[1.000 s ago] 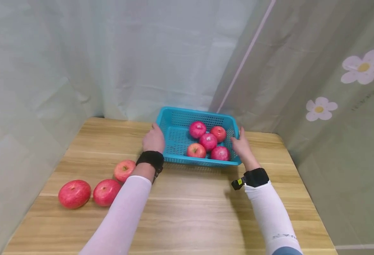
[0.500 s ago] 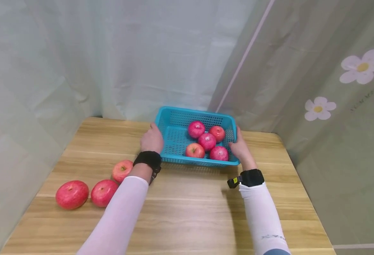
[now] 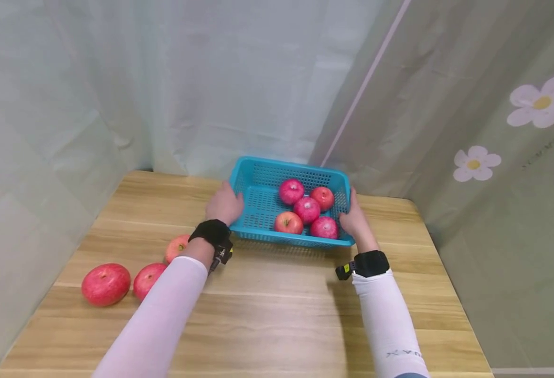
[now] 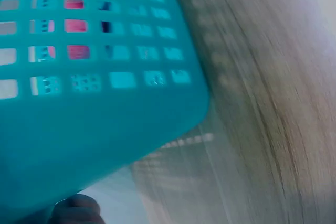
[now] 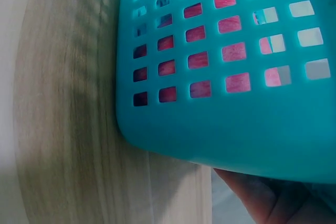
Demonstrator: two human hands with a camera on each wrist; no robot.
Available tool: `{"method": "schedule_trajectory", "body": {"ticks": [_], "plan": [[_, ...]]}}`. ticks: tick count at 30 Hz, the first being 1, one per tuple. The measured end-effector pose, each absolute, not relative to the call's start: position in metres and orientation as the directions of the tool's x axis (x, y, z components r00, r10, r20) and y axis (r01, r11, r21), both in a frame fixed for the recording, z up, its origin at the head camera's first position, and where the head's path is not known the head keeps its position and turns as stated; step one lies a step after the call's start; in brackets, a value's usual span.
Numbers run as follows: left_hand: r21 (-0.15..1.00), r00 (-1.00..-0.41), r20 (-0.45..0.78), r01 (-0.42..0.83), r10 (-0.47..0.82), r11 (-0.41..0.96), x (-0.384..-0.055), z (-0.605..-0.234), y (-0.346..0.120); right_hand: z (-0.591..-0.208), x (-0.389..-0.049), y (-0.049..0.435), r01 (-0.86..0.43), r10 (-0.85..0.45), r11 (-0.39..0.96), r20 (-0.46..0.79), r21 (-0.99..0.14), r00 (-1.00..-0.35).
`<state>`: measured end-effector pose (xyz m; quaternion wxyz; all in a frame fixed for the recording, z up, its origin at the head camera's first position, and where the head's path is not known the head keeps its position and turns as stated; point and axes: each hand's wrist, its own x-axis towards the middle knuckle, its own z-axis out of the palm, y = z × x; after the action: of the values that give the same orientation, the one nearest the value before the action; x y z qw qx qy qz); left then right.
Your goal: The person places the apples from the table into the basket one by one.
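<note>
My right hand (image 3: 356, 220) is clamped over the right end of the blue basket (image 3: 258, 208), thumb to the inside. My left hand (image 3: 224, 206) lies against the opposite end; I cannot tell whether it is clamped or loose. The basket is at the far side of the table (image 3: 267, 315), near the curtain (image 3: 258, 105). Its five apples (image 3: 307, 210) lie toward my right; three more apples (image 3: 106, 284) lie outside, on my left. Keep both ends level: I judge my right side heavier, and tilting could roll the load.
</note>
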<state>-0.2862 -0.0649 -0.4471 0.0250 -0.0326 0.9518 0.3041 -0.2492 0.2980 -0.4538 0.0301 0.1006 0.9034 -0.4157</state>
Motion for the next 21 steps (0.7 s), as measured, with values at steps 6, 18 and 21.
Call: {"method": "schedule_trajectory", "body": {"ticks": [6,18,21], "plan": [[0.637,-0.995,-0.094,-0.045,0.02,0.77,-0.279,-0.435,-0.072,-0.453,-0.249,0.299,0.196,0.149,0.634,-0.131,-0.748,-0.98],[0.605,-0.981,0.083,0.188,0.173,0.774,-0.248,-0.393,-0.134,-0.45,-0.248,0.299,0.178,0.141,0.662,-0.112,-0.728,-0.984],[0.546,-0.964,0.093,0.259,0.25,0.797,-0.242,-0.388,-0.155,-0.449,-0.25,0.299,0.182,0.137,0.65,-0.122,-0.738,-0.983]]}}
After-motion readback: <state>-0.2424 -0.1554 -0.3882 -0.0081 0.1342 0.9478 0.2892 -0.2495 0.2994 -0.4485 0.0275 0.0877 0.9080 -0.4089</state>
